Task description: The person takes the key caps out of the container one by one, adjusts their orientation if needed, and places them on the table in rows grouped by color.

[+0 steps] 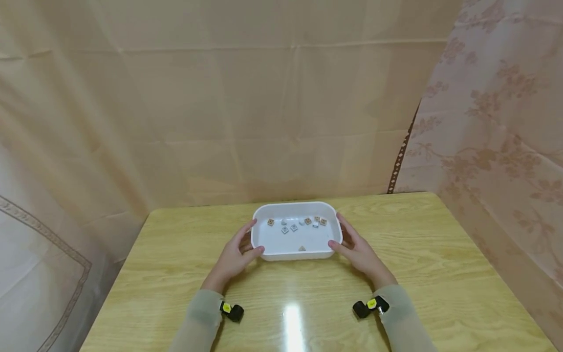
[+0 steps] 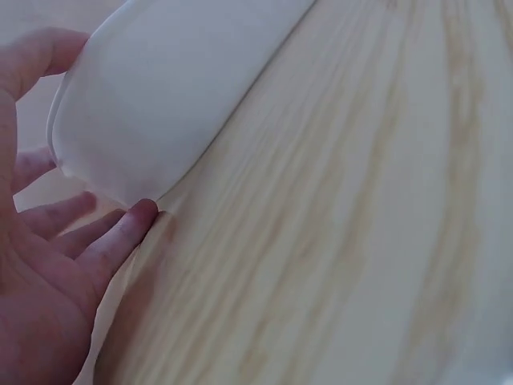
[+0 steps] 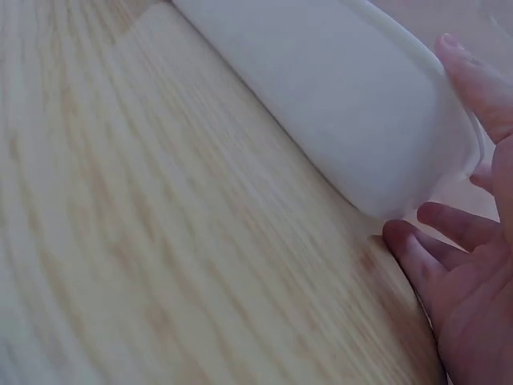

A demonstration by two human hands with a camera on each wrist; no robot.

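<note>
A white rectangular tray (image 1: 274, 247) with rounded corners is at the far side of the table. My left hand (image 1: 232, 257) grips its left end, and my right hand (image 1: 362, 255) grips the right end. Both thumbs lie on the near corners of the rim. In the left wrist view, fingertips (image 2: 143, 210) touch the low edge of the tray wall (image 2: 176, 88). The right wrist view shows the same on the other side, fingers (image 3: 401, 237) at the base. Inside are several small square pieces, some brown (image 1: 270, 222), some silvery (image 1: 285, 230), and a small triangular-looking piece (image 1: 302, 249) near the front wall.
The wooden table (image 1: 176, 274) reaches back to a beige curtain (image 1: 264, 122). Patterned cloth (image 1: 492, 122) hangs on the right and pale cloth (image 1: 35, 274) on the left. Small black cameras (image 1: 235, 313) are strapped to both wrists.
</note>
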